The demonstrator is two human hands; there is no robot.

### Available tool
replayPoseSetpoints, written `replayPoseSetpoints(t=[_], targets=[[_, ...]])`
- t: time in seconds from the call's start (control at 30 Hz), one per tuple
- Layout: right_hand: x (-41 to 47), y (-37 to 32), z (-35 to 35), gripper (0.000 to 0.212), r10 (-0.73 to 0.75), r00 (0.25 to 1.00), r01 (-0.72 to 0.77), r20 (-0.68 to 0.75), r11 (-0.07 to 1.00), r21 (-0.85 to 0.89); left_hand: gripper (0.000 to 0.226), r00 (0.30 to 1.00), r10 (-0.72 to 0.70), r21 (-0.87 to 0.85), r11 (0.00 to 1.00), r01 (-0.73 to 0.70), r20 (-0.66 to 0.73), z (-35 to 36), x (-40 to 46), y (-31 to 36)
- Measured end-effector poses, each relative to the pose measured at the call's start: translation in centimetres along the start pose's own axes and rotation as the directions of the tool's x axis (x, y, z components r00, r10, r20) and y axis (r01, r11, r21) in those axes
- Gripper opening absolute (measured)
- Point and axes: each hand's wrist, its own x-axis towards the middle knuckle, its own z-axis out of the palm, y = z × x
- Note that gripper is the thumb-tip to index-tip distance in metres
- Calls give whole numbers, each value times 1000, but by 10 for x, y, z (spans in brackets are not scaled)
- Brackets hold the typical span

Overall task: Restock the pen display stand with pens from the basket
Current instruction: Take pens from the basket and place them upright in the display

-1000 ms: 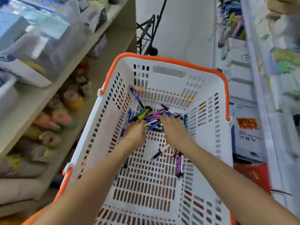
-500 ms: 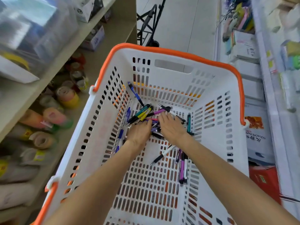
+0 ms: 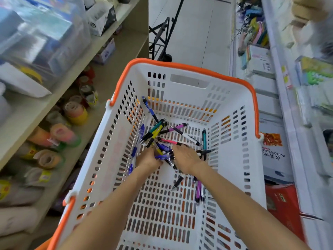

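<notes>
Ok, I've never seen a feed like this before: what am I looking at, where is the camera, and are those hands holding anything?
There is no machine here: a person wears one wide-angle camera on the head, looking down at their own bare arms. Both reach into a white basket with an orange rim, standing in a shop aisle between shelves. Loose pens lie on its slotted floor. The left hand curls its fingers round a bunch of blue pens. The right hand lies on the pile beside it; whether it grips a pen is hidden. Tape rolls sit on the left shelf. No pen display stand is in view.
</notes>
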Motion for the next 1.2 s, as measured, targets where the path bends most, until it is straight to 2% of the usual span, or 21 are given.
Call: replayPoseSetpoints(t=[0.07, 0.1, 0.17, 0.23, 0.27, 0.33, 0.4, 0.47, 0.53, 0.6, 0.67, 0.87, 0.9, 1.0, 1.2], targets=[[-5, -4, -8, 31, -10, 999, 9, 34, 1000, 26, 37, 992, -19, -199, 979, 44, 126, 1, -7, -2], [-8, -5, -13, 34, -17, 999, 15, 45, 998, 57, 33, 984, -10, -303, 951, 64, 176, -1, -12, -1], [-15, -7, -25, 38, -12, 998, 4, 56, 991, 132, 10, 977, 3, -459, 883, 98, 214, -9, -31, 7], [-22, -11, -36, 35, 17, 999, -26, 32, 958, 286, 13, 976, 15, -606, 786, 122, 216, -20, -48, 15], [-27, -13, -41, 33, 37, 999, -42, 20, 906, 422, 16, 972, 23, -666, 732, 143, 234, -25, -58, 19], [-41, -20, -57, 35, 90, 996, -47, -21, 686, 726, 19, 963, 34, -734, 655, 180, 266, -34, -76, 21], [-57, -26, -70, 34, 136, 989, -7, -62, 451, 893, 19, 972, 32, -776, 608, 167, 234, -41, -85, 16], [-70, -31, -77, 28, 124, 991, 26, -56, 234, 972, 17, 981, 33, -816, 561, 139, 190, -46, -90, 12], [-78, -33, -79, 31, 49, 998, 35, -35, -12, 999, 16, 986, 48, -839, 533, 110, 160, -52, -92, 10], [-85, -36, -80, 34, -32, 999, 7, -12, -151, 989, 16, 989, 64, -845, 528, 80, 133, -55, -92, 8], [-89, -38, -79, 37, -96, 995, -25, 9, -166, 986, 18, 987, 96, -865, 497, 67, 131, -55, -91, 6], [-89, -43, -77, 43, -179, 976, -119, 125, 46, 992, 26, 968, 155, -946, 289, 147, 198, -53, -94, 6], [-89, -44, -77, 46, -170, 974, -140, 152, 81, 987, 26, 964, 168, -948, 281, 152, 205, -53, -96, 6], [-89, -46, -74, 47, -111, 972, -186, 207, 171, 968, 19, 952, 207, -922, 362, 140, 225, -56, -100, 6], [-86, -46, -77, 45, -70, 951, -292, 302, 120, 949, 19, 963, 186, -925, 361, 120, 197, -59, -97, 5]])
